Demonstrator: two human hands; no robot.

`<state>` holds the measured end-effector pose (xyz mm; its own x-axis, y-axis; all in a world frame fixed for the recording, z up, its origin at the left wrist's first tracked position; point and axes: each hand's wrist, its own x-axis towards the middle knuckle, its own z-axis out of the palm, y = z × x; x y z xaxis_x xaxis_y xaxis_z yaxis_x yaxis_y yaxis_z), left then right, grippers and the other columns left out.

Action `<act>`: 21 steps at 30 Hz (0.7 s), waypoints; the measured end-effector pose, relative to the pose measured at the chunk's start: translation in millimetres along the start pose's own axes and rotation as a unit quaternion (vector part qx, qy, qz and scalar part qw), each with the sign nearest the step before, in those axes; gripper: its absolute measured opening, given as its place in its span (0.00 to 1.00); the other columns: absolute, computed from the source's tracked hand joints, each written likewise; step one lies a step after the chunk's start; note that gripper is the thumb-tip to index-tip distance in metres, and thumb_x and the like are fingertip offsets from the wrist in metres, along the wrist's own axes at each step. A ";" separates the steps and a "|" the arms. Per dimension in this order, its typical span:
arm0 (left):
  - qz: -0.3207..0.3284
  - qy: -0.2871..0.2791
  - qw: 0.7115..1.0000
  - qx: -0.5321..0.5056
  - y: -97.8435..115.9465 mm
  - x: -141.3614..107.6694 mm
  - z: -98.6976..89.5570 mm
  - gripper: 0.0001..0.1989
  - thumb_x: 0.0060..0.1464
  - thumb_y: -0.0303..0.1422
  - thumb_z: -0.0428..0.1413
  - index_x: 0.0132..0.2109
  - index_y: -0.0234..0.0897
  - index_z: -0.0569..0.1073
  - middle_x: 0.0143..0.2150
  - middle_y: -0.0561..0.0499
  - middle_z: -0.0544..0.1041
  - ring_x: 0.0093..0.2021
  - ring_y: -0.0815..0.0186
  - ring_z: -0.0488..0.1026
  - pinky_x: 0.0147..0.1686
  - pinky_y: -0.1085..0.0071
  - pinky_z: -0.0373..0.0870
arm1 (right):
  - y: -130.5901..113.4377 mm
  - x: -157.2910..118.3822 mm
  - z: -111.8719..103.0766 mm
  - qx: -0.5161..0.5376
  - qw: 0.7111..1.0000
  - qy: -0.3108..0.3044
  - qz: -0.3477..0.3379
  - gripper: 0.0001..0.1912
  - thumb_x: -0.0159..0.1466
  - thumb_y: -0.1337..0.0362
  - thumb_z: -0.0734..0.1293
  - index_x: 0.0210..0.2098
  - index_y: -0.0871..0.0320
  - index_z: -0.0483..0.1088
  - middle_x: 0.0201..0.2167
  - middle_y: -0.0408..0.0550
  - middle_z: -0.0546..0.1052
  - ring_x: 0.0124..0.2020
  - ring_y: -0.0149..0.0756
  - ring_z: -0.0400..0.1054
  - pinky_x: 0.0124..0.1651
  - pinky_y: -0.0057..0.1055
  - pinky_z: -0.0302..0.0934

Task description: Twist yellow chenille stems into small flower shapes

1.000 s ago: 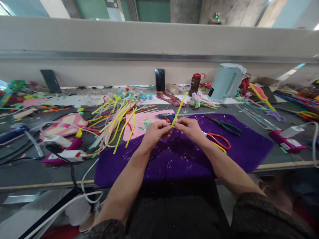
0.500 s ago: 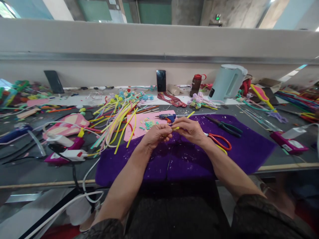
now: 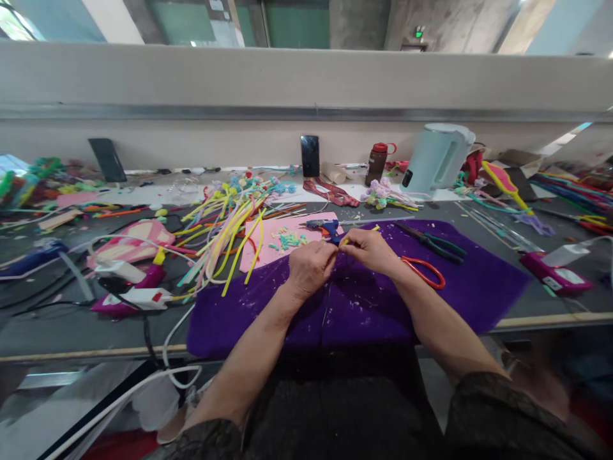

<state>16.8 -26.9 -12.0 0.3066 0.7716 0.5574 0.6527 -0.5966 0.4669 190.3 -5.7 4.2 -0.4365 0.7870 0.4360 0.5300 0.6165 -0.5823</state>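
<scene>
right hand [image 3: 368,248], fingers pinched on a thin yellow strip [image 3: 345,242] above a dark purple cloth [image 3: 460,294] on the grey desk [image 3: 48,333], left hand [image 3: 310,264] just beside, fingers bunched, can't tell if they hold it

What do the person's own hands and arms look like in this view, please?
The left hand and right hand are both ungloved, and no watch shows at either wrist. The forearms are bare up to a dark, rumpled left sleeve and a matching right sleeve, which end near the elbows. Any finer pattern on the fabric is too dim to tell.
</scene>
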 end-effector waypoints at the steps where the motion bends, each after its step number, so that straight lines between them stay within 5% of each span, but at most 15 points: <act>1: 0.011 0.001 1.000 0.021 0.1 -1.2 1.0 0.09 0.51 0.33 0.50 0.33 0.40 0.75 0.33 0.46 0.75 0.37 0.63 0.69 0.40 0.69 0.59 | 0.1 0.0 -0.9 -0.002 1.000 -0.006 0.003 0.07 0.57 0.65 0.62 0.28 0.60 0.71 0.25 0.44 0.72 0.27 0.29 0.63 0.30 0.25 0.52; 4: 0.001 0.004 1.000 0.022 -0.9 -1.7 3.1 0.10 0.52 0.34 0.50 0.36 0.41 0.75 0.36 0.45 0.75 0.40 0.63 0.69 0.42 0.69 0.59 | -1.7 -0.4 -3.1 -0.010 1.000 0.000 0.004 0.08 0.58 0.64 0.62 0.28 0.60 0.71 0.25 0.45 0.72 0.27 0.29 0.63 0.29 0.25 0.51; 8: -0.080 -0.014 0.991 -0.105 -3.3 2.4 2.5 0.12 0.50 0.37 0.51 0.41 0.40 0.74 0.38 0.48 0.76 0.38 0.65 0.71 0.38 0.71 0.62 | -3.3 -1.1 -3.2 -0.039 0.999 0.020 0.010 0.08 0.57 0.64 0.63 0.28 0.60 0.71 0.24 0.44 0.72 0.26 0.29 0.62 0.29 0.25 0.51; 12: -0.118 -0.050 0.974 -0.186 -4.2 4.6 0.2 0.12 0.48 0.38 0.53 0.37 0.39 0.76 0.33 0.51 0.77 0.32 0.67 0.71 0.33 0.73 0.63 | -3.5 -2.1 0.4 -0.037 0.999 0.024 0.013 0.08 0.57 0.62 0.63 0.28 0.59 0.71 0.24 0.45 0.71 0.25 0.30 0.63 0.28 0.26 0.52; 14: -0.141 -0.038 0.966 -0.213 -4.6 5.3 -1.1 0.11 0.46 0.38 0.54 0.34 0.38 0.76 0.29 0.52 0.77 0.30 0.68 0.70 0.32 0.73 0.63 | -5.7 -3.9 2.4 -0.029 0.997 0.075 0.005 0.08 0.57 0.61 0.63 0.32 0.59 0.71 0.28 0.47 0.72 0.27 0.31 0.64 0.30 0.27 0.54; 18: -0.265 -0.023 0.884 -0.385 -7.6 9.3 -6.4 0.14 0.43 0.40 0.56 0.34 0.34 0.74 0.25 0.50 0.75 0.25 0.70 0.70 0.25 0.75 0.63 | -13.9 -9.8 5.4 -0.004 0.983 0.181 -0.038 0.11 0.57 0.61 0.63 0.39 0.57 0.69 0.38 0.50 0.70 0.28 0.31 0.63 0.34 0.30 0.58; 21: -0.342 -0.023 0.791 -0.507 -10.2 12.7 -12.2 0.13 0.40 0.38 0.58 0.33 0.34 0.72 0.23 0.52 0.73 0.21 0.73 0.68 0.19 0.79 0.59 | -16.9 -10.9 9.7 0.021 0.992 0.111 -0.054 0.07 0.57 0.61 0.63 0.30 0.57 0.71 0.28 0.47 0.71 0.27 0.31 0.63 0.33 0.29 0.58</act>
<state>5.6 -13.7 -1.3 0.1625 0.9836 -0.0780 -0.2078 0.1114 0.9718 179.0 -24.9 2.6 -0.3162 0.7044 0.6355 0.4549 0.7004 -0.5500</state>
